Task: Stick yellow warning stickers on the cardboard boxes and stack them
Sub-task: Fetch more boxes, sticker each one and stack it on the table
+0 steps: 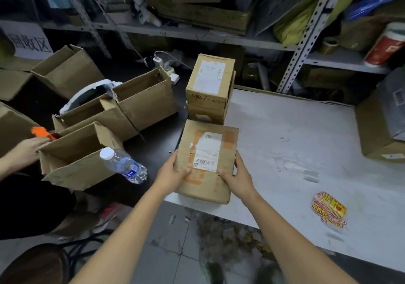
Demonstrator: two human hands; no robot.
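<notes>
Two bare forearms reach in from below. The left hand (173, 174) and right hand (237, 175) grip one closed cardboard box (208, 161) by its opposite sides, fingers (238, 157) curled round the edges and thumbs on the top face. This box sits at the near left corner of the white tabletop (295, 130); whether it rests there or is lifted cannot be told. Its top carries one white shipping label with a barcode and torn orange tape.

Just behind it stands a stack of two boxes – upper box (210, 80), with a white label and handwriting on its front, over lower box (206, 113).

One loose heap of yellow stickers (328, 210) with red print lies flat on the tabletop, well apart to the right.

Surroundings: at least four open cartons (144, 99) on the dark surface to the left, one clear plastic water bottle (125, 165) leaning among them, and another person's hand (28, 150) by an orange object (41, 132). One larger carton (381, 150) occupies the tabletop's right edge – a grey parcel lies on it. Perforated metal shelving (306, 29), heavily cluttered, runs behind.
</notes>
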